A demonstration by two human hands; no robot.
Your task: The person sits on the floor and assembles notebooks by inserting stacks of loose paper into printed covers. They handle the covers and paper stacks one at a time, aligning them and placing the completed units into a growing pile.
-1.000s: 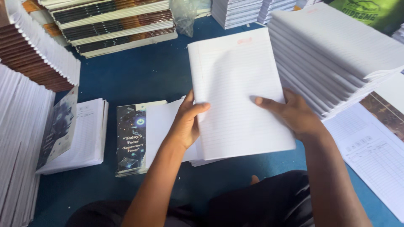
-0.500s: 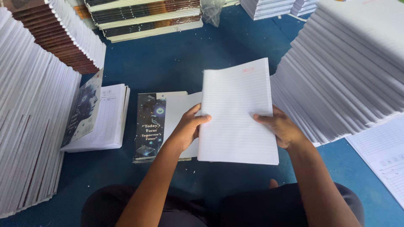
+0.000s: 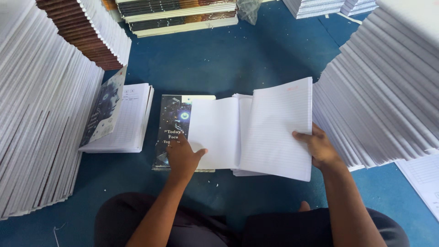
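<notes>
Tall white paper stacks (image 3: 41, 119) left, right (image 3: 384, 91); open notebook (image 3: 121, 116); blue floor (image 3: 228, 59).

The left hand (image 3: 183, 158) hides part of the dark cover (image 3: 171, 130).

Both arms are bare, with no sleeves, rings or watch. The legs wear dark black trousers (image 3: 192, 224).

A crumpled clear plastic wrapper (image 3: 249, 10) lies on the blue floor at the top, beside a stack of notebooks (image 3: 183, 18).
</notes>
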